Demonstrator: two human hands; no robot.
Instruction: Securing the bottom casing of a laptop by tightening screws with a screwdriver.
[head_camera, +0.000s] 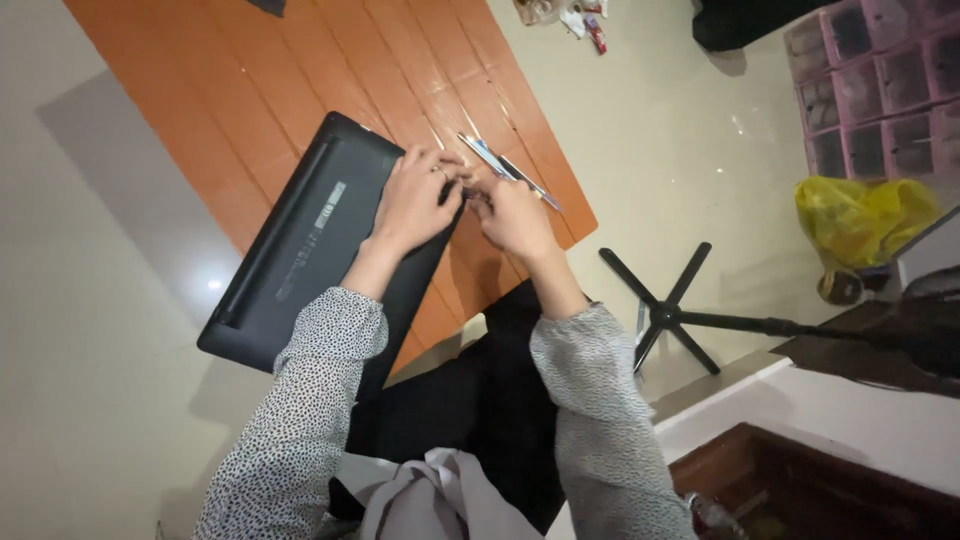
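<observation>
A black laptop (300, 245) lies upside down on an orange slatted table (260, 90). My left hand (415, 200) rests on the laptop's underside near its right edge, fingers bent toward my right hand. My right hand (512, 218) is just off the laptop's edge over the table, fingers curled at a small item that is too small to make out. The two hands' fingertips meet. Thin tools, one like a screwdriver (505, 170), lie on the table just beyond my hands.
A black star-shaped stand base (665, 312) sits on the pale floor to the right. A yellow plastic bag (860, 215) and pink storage drawers (880, 80) are at the far right. Small litter (570, 15) lies at the top. Dark wooden furniture (800, 480) is at lower right.
</observation>
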